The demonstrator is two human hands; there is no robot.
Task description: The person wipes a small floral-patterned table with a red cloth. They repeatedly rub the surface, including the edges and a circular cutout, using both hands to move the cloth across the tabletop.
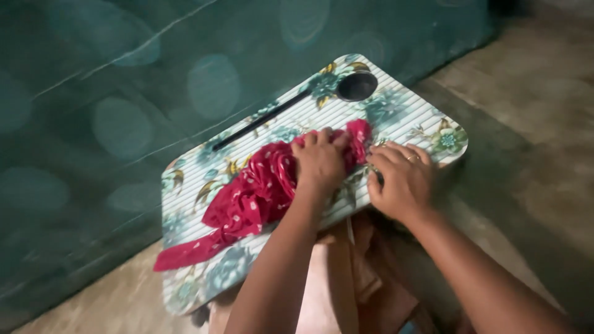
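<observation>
A red cloth with small white dots [247, 201] lies crumpled across a striped lap table with a blue flower print [396, 108]. My left hand [318, 164] presses down on the bunched part of the cloth, fingers curled over it. My right hand [402, 179], with a ring on one finger, rests on the table's near edge and pinches the cloth's right end. A tail of the cloth trails off toward the table's lower left corner.
The table has a round dark cup hole [357, 85] at its far corner and a long dark slot [263, 120] beside it. A dark green spotted sheet [124, 93] lies behind. Bare floor [538, 93] is at the right. Peach fabric [346, 272] covers my lap.
</observation>
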